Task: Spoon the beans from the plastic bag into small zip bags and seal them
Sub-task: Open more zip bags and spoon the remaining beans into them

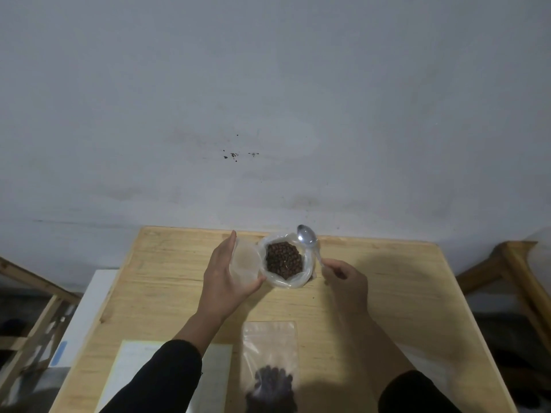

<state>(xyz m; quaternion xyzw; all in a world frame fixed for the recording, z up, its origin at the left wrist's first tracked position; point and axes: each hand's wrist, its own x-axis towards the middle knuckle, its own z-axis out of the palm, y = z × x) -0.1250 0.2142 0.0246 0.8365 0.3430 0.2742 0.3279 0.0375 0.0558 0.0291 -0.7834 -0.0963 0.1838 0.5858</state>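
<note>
A clear plastic bag of dark brown beans stands open near the far edge of the wooden table. My left hand holds a small empty zip bag open just left of it. My right hand grips the handle of a metal spoon; its empty bowl is raised above the bag's far right rim. A second small zip bag with beans at its bottom lies flat on the table near me, between my forearms.
A pale sheet of paper lies on the table under my left forearm. A grey wall rises right behind the table. Wooden frames stand at the left and right, and a white box sits beside the table's left edge.
</note>
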